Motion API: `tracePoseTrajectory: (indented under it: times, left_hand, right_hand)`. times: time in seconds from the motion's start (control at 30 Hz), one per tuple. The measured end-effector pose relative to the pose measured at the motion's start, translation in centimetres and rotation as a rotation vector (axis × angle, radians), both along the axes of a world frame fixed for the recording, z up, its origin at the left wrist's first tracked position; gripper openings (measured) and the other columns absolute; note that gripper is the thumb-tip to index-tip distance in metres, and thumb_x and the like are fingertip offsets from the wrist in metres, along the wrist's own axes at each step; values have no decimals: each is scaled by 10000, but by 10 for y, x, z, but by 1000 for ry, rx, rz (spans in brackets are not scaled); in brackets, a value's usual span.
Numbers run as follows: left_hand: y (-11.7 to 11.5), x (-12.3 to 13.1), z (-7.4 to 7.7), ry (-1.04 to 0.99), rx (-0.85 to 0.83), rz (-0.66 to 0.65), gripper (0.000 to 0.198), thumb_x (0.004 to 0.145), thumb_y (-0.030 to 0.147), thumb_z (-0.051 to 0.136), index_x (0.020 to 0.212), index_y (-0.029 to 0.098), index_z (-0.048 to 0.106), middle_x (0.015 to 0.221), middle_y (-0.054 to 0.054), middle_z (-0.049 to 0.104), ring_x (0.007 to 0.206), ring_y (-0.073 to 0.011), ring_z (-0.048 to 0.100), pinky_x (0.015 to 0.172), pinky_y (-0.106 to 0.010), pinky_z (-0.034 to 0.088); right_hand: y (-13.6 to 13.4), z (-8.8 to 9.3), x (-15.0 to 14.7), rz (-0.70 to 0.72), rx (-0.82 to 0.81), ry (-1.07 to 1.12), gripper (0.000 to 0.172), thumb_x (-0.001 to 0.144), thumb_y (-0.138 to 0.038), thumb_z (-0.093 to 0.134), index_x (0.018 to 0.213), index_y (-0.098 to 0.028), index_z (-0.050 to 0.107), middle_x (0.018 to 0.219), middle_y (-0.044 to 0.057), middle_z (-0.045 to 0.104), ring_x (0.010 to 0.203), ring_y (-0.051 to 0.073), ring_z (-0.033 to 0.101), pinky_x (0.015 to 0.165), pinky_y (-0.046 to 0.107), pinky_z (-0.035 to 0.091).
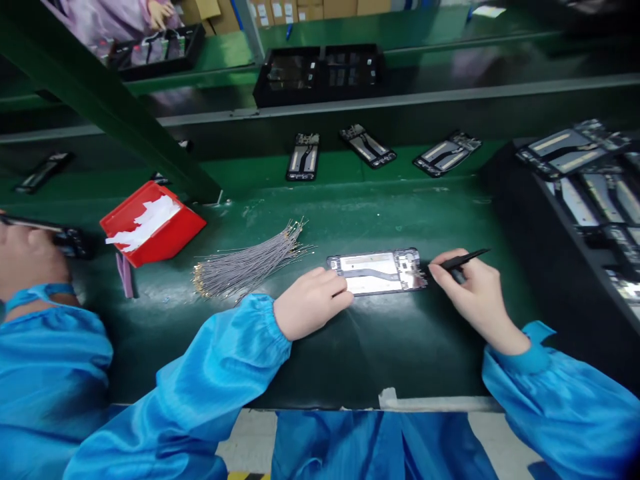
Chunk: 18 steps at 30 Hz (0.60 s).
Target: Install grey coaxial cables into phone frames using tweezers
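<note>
An opened phone frame point(373, 273) lies flat on the green bench, its circuit board end pointing right. My left hand point(315, 301) rests on its left end, fingers curled over the edge. In my right hand point(470, 287) is a pair of black tweezers point(463, 260), pinched between thumb and fingers just right of the board end. The lower tips of the tweezers are hidden by the fingers. A bundle of thin grey cables point(245, 263) with gold-coloured ends lies left of the phone frame.
A red bin point(180, 233) holding white paper stands left, beside a purple strip point(125, 275). More phone frames point(303, 157) lie along the back. A black tray point(540, 260) of phone frames is at right. A co-worker's hand point(33, 260) holds a phone part at left.
</note>
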<state>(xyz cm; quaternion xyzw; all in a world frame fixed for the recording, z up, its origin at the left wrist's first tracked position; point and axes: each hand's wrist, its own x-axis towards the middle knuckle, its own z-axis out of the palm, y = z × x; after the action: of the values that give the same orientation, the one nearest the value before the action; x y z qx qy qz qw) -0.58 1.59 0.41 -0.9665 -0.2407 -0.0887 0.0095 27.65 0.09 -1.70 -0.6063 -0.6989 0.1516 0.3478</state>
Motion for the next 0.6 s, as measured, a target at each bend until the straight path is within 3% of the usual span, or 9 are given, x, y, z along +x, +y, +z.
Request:
tracePoseTrajectory:
  times: [0.27,0.6]
  left_hand:
    - [0,29,-3,5,-42,-68,175,878,212,410,741,178,514,725,-6,522,667,-142,464,617,-278,341]
    - [-4,60,-14,-99,-19,31,215,886,193,385,778,184,571,696,-2,531,651,-142,459,607,-283,328]
  right_hand:
    - [-22,3,-10,199,-105,321,94,791,-216,581,883,-226,593,889,35,609,857,179,580,767,327,470]
    - [-20,-2,-9,205,-151,336,61,788,-217,576,845,-203,593,842,41,606,800,178,582,711,325,473]
